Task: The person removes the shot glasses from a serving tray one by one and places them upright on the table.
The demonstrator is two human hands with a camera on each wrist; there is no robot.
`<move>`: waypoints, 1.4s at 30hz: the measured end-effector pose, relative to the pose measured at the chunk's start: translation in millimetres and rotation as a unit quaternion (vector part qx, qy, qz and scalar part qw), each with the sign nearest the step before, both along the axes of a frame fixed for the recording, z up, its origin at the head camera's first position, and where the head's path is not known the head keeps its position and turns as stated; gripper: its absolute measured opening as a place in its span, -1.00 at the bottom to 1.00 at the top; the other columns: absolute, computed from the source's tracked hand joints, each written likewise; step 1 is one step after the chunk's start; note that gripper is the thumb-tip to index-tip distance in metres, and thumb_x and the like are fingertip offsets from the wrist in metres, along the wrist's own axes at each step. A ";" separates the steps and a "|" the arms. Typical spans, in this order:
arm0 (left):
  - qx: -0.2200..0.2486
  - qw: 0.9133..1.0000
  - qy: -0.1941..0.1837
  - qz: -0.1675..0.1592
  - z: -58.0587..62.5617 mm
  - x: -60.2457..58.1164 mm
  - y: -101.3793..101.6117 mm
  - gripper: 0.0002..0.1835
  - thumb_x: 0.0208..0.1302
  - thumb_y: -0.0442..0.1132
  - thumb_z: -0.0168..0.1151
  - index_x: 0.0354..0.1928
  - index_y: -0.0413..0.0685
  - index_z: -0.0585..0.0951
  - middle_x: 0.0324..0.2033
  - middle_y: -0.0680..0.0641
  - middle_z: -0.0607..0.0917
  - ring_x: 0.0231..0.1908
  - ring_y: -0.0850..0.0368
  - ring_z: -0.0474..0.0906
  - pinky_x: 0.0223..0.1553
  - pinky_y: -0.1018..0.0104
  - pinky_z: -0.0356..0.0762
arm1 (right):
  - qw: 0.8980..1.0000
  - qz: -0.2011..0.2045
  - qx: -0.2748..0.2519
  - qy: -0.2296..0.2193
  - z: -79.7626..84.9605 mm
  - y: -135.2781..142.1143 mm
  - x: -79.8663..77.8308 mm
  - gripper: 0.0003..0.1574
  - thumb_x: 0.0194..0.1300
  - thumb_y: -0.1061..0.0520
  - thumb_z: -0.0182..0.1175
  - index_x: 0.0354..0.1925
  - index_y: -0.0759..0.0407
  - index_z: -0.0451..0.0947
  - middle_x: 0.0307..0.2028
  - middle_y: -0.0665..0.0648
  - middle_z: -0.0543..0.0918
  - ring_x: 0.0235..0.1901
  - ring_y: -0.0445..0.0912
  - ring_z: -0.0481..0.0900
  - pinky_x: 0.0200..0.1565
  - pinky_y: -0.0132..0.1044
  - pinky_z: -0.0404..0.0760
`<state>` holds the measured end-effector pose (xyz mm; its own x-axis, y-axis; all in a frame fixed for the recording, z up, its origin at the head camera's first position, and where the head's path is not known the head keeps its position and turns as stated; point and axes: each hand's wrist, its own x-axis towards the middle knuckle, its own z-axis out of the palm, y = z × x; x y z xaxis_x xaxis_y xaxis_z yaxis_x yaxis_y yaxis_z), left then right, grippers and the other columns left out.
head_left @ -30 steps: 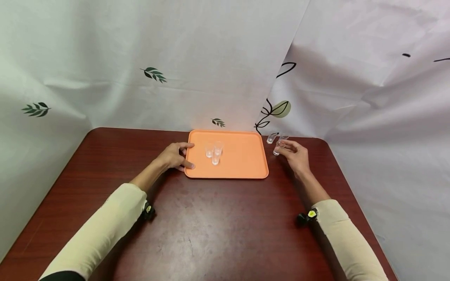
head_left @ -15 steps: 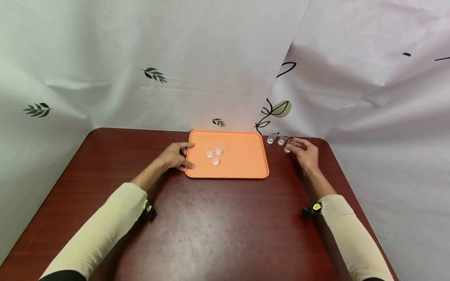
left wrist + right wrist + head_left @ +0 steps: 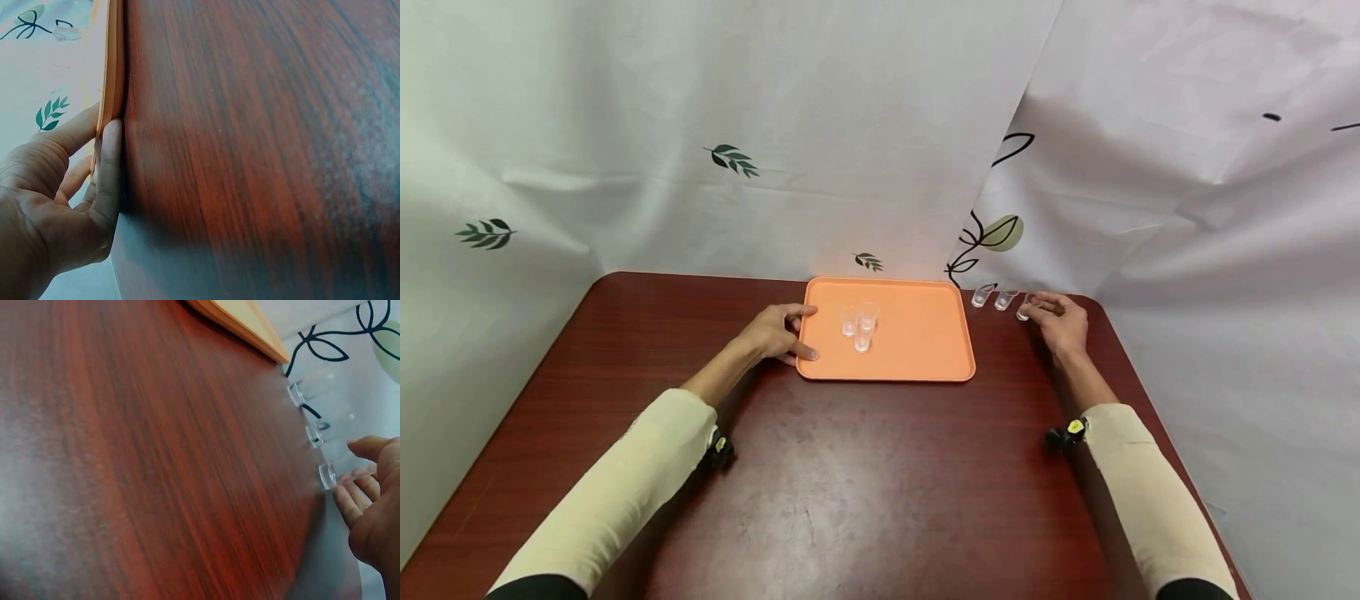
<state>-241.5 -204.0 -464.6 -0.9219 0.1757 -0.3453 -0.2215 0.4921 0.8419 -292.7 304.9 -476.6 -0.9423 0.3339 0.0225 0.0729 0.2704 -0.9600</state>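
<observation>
In the head view my left hand (image 3: 770, 332) holds the left edge of an orange tray (image 3: 917, 342), its thumb and a finger lying over the rim. Three small clear shot glasses stand close together on the tray's left half, a front shot glass (image 3: 862, 337) among them. Right of the tray, my right hand (image 3: 1063, 323) has its fingers around a shot glass (image 3: 1023, 313) standing upright on the table. That shot glass (image 3: 327, 476) shows its thick base in the right wrist view; the fingers partly hide its upper part.
Two more clear shot glasses, a left one (image 3: 979, 298) and a middle one (image 3: 1003, 302), stand in a row along the back edge of the dark red wooden table (image 3: 880, 483). A white printed cloth (image 3: 820, 167) hangs right behind it.
My right hand has moved the shot glass right and slightly back, away from the tray, into line with the other two. My left hand and the tray have stayed put.
</observation>
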 end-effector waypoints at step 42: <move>0.001 1.000 -0.008 0.010 1.0 1.0 0.5 0.07 0.18 -0.49 0.73 0.72 -0.02 0.44 0.01 -0.14 0.39 -0.35 0.12 0.62 -0.35 0.26 0.89 | 0.994 -0.021 -0.102 -0.031 -2.7 8.7 2.4 -0.22 0.33 0.29 0.60 0.46 0.30 0.61 -0.17 -0.21 0.78 -0.19 -0.45 0.73 -0.13 -0.63 0.76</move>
<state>-240.5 -203.4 -463.6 -0.9195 0.1575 -0.3603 -0.2458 0.4850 0.8393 -290.3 313.7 -479.2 -0.9253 0.3637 -0.1078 0.1411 0.0663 -0.9878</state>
